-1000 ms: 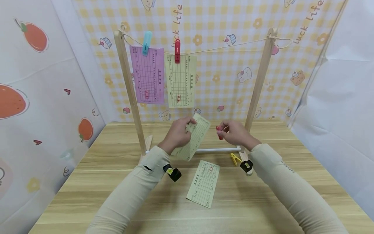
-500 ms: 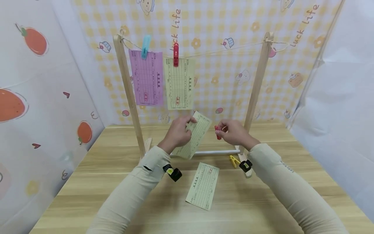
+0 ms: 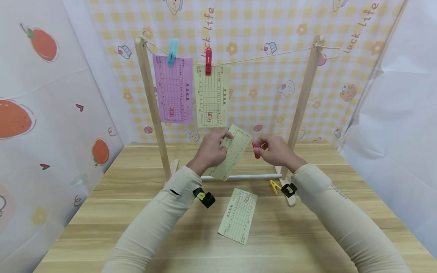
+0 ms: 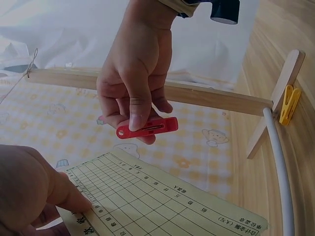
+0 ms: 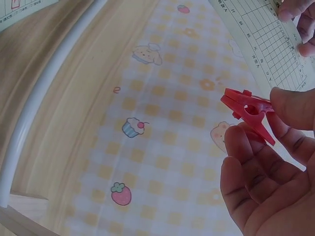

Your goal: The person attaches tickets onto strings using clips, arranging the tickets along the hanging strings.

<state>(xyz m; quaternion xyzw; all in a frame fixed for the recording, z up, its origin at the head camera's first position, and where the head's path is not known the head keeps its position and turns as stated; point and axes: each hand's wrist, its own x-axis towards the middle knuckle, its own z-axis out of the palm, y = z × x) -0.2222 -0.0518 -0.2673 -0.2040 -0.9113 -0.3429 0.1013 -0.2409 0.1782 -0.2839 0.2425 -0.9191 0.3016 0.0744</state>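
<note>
Head view: left hand (image 3: 211, 149) grips held slip (image 3: 238, 151), pale yellow with a printed grid, tilted, up off the wooden table (image 3: 102, 216), blocking part of the white rod (image 3: 252, 176). Right hand (image 3: 274, 149) pinches held red clip (image 3: 256, 150) just beside the slip's right edge. Hands apart from each other, 1 item each.

Left wrist view: left index finger lies on the slip's face; right thumb presses the clip's side. Right wrist view: clip pinched at its handle end between thumb and fingers, nose pointing away from the palm. Gap shows between clip and slip.

Rope (image 3: 266, 56) runs between 2 wooden posts (image 3: 304, 108). 2 slips hang toward its left end: purple slip (image 3: 174, 91) under blue clip (image 3: 173, 52), yellow slip (image 3: 211, 98) under hanging red clip (image 3: 208, 62). Each has 1 red stamp near the bottom.

1 pale table slip (image 3: 238, 216) lies flat, nearer the person than the rod, red stamp at its far end. Yellow clip (image 3: 274, 187) sits on the table by the stand's right foot (image 3: 290, 201); can't tell if touching.

Beige sleeves (image 3: 146, 231), 1 black wrist camera (image 3: 207, 200) per arm. Backdrop (image 3: 263, 22): yellow-white check, cartoon prints.
</note>
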